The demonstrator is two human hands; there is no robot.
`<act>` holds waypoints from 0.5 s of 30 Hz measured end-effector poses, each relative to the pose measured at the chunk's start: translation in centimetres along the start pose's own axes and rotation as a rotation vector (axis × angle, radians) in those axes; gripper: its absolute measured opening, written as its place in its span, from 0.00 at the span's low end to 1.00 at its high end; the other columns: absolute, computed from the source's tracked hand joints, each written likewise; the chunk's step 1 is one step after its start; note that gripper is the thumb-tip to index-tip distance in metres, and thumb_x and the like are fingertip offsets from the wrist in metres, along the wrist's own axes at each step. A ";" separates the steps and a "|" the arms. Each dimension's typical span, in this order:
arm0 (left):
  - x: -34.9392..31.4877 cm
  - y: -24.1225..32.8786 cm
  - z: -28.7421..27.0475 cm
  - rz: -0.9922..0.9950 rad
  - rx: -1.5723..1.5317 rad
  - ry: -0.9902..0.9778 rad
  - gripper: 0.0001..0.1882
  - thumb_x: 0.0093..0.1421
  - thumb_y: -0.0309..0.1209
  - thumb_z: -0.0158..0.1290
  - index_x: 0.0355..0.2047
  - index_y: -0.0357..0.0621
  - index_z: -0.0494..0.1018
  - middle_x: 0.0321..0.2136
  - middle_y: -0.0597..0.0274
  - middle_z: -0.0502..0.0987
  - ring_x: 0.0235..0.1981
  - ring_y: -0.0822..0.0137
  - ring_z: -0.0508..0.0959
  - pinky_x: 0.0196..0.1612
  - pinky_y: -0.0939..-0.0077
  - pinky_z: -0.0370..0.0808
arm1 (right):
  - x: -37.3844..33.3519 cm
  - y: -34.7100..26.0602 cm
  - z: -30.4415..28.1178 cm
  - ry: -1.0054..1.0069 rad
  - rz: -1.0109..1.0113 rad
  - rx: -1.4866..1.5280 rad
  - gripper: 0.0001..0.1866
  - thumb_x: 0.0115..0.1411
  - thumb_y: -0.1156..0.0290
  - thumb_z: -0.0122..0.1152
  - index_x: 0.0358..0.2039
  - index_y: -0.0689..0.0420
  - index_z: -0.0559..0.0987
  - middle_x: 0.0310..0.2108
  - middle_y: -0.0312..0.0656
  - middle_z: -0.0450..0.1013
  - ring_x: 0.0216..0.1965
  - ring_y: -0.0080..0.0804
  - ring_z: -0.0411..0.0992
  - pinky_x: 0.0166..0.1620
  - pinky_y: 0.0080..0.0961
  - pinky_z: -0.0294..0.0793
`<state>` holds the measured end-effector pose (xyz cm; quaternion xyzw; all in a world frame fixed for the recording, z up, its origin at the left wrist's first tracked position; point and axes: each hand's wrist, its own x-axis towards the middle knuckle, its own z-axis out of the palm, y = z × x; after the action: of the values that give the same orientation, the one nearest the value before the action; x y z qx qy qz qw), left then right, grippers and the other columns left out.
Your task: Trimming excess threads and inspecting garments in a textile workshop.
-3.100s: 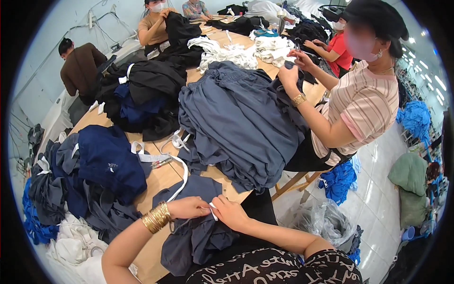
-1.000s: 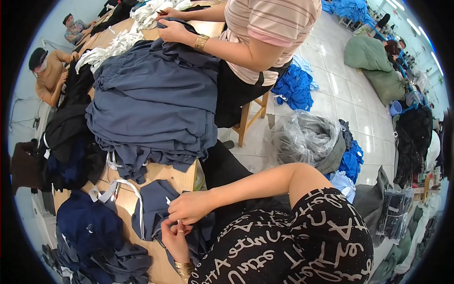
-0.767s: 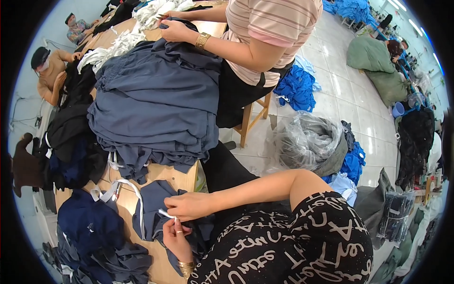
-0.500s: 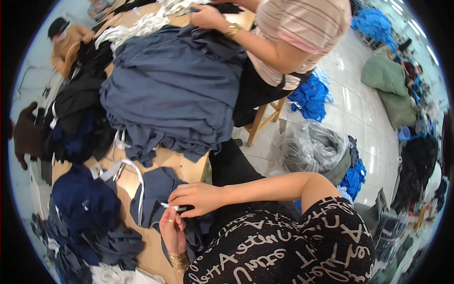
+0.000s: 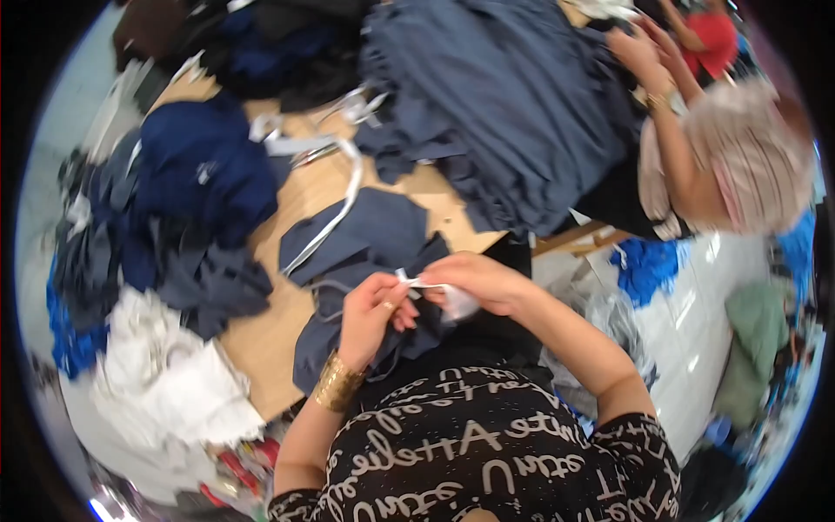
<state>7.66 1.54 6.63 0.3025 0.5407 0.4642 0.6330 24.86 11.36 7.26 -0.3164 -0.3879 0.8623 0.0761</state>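
White tape (image 5: 406, 279) above grey cloth (image 5: 370, 226), pinched between fingertips of left hand (image 5: 372, 317) and right hand (image 5: 477, 278); so little shows that a loosened pinch could lose it. Beyond, a loose strap (image 5: 354, 178) crosses the cloth beside a metal tool (image 5: 313, 155), and might snag if dragged.

Left hand (image 5: 372, 320) and right hand (image 5: 477, 283) pinching white strip (image 5: 409, 280) over gray cloth (image 5: 374, 228) on wooden table (image 5: 294, 193). Navy cloth (image 5: 207, 157) left, white cloth (image 5: 174, 374) below it.
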 end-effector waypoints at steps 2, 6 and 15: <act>-0.3 0.1 -0.3 -0.015 -0.033 0.001 0.08 0.62 0.30 0.47 0.34 0.37 0.68 0.20 0.60 0.75 0.18 0.75 0.75 0.20 0.87 0.68 | -1.0 -1.8 0.4 0.043 0.067 -0.059 0.13 0.58 0.64 0.54 0.22 0.58 0.73 0.18 0.32 0.66 0.19 0.19 0.65 0.22 0.16 0.66; -0.5 -0.1 -0.4 -0.007 -0.073 -0.032 0.08 0.62 0.30 0.46 0.35 0.36 0.67 0.21 0.60 0.75 0.19 0.74 0.75 0.22 0.87 0.69 | -0.5 -2.1 1.1 0.174 -0.198 0.031 0.12 0.61 0.65 0.49 0.27 0.60 0.71 0.23 0.36 0.68 0.25 0.22 0.69 0.34 0.20 0.74; -2.6 0.7 -1.2 0.136 0.450 0.011 0.07 0.60 0.29 0.48 0.30 0.38 0.68 0.15 0.65 0.72 0.16 0.77 0.74 0.21 0.84 0.70 | 0.7 -6.4 -4.6 0.115 -0.495 0.533 0.15 0.65 0.65 0.42 0.21 0.53 0.60 0.14 0.27 0.48 0.15 0.15 0.46 0.20 0.16 0.46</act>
<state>6.33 -0.74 7.99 0.4693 0.6121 0.3753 0.5140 26.34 18.87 9.21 -0.2298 -0.2093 0.8694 0.3840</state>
